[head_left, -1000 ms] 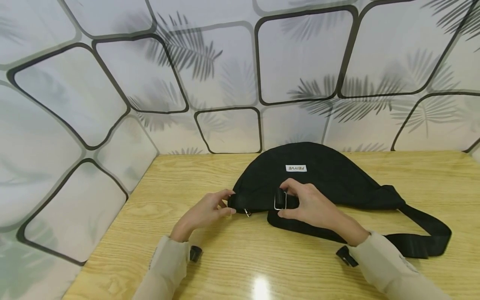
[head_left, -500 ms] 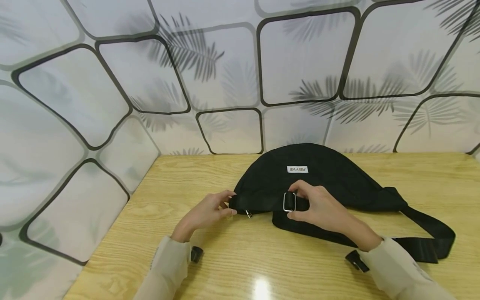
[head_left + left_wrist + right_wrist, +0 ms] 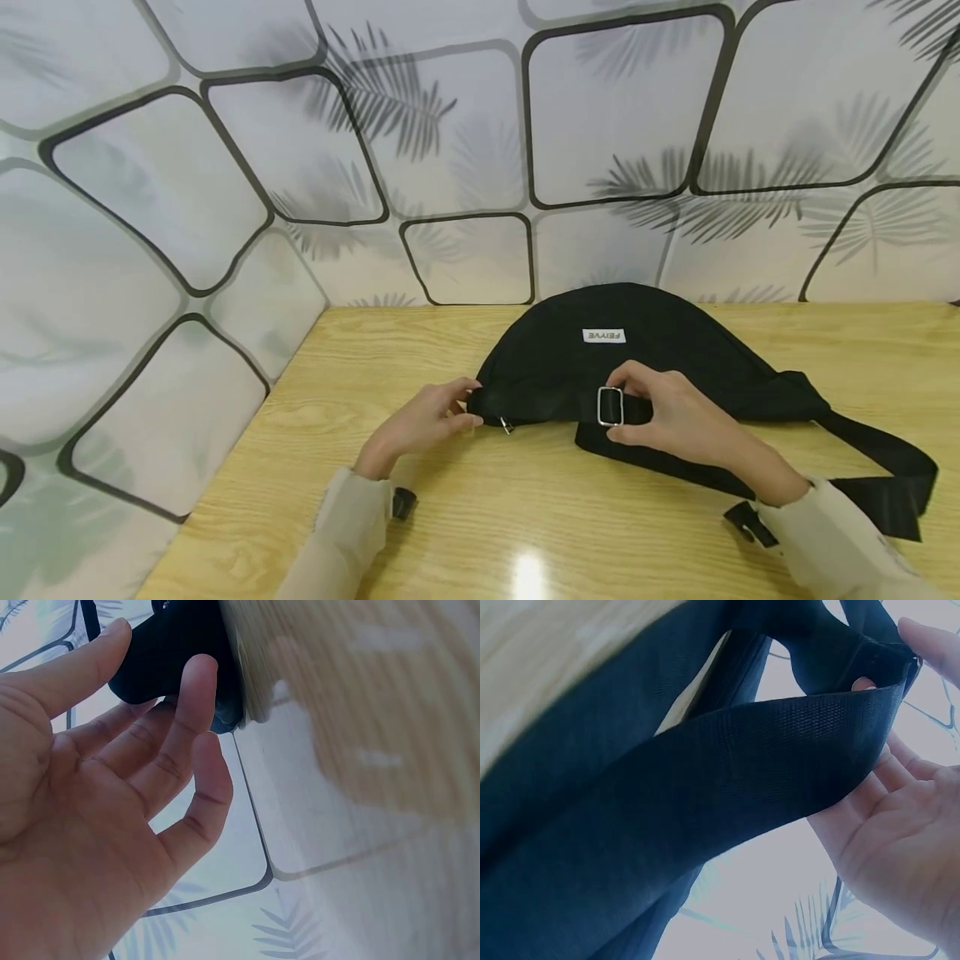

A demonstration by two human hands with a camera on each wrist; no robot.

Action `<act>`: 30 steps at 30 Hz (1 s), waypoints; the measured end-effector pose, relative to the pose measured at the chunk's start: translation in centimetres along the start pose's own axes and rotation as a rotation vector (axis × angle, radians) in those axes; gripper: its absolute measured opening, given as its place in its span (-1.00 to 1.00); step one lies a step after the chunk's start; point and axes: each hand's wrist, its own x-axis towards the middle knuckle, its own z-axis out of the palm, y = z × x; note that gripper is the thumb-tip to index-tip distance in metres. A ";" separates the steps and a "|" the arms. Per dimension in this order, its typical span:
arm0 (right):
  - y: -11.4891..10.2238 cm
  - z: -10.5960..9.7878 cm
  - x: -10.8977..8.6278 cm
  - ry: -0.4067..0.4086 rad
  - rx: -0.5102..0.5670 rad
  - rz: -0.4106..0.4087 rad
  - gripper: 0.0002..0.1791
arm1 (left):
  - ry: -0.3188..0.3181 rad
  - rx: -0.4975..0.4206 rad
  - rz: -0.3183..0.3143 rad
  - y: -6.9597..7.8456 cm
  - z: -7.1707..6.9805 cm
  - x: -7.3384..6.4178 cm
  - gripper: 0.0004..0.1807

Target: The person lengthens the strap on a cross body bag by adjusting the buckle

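We hold the metal buckle (image 3: 600, 407) between the thumb and index finger of the right hand (image 3: 675, 417), the tips pinching its upper and lower edges. The thumb and fingers of the left hand (image 3: 423, 421) pinch the left end of the black bag (image 3: 637, 350), with a zipper pull (image 3: 506, 426) just beside the thumb. The governing relation is this: the bag lies flat beyond our fingers, its long axis running sideways from the left fingertips to well past the right ones. The buckle stands crosswise to that axis, in the right fingers and well apart from the left. The strap (image 3: 705, 772) loops below the right fingers (whether it is twisted there, we cannot tell).
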 end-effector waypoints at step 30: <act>-0.1 0.3 0.2 0.020 0.069 -0.037 -0.52 | -0.065 0.206 0.149 7.1 2.9 5.2 -0.41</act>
